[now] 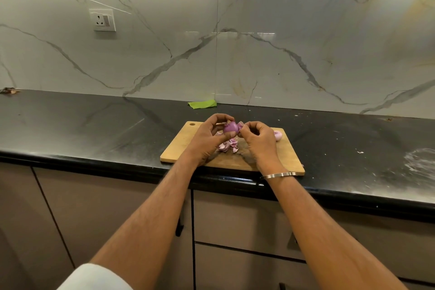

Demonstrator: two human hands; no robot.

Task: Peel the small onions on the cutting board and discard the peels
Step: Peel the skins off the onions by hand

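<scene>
Holding the small purple onion [229, 127] in the left hand [207, 135], the right hand [257, 139] pinches its loose skin; pull gently toward 3 o'clock, over the wooden cutting board [186, 146].

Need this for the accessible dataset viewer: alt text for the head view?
Two hands hold a small purple onion above a wooden cutting board: the left hand grips it while the right hand pinches its loose skin. Pale purple peels lie on the board, on a black stone counter.
</scene>
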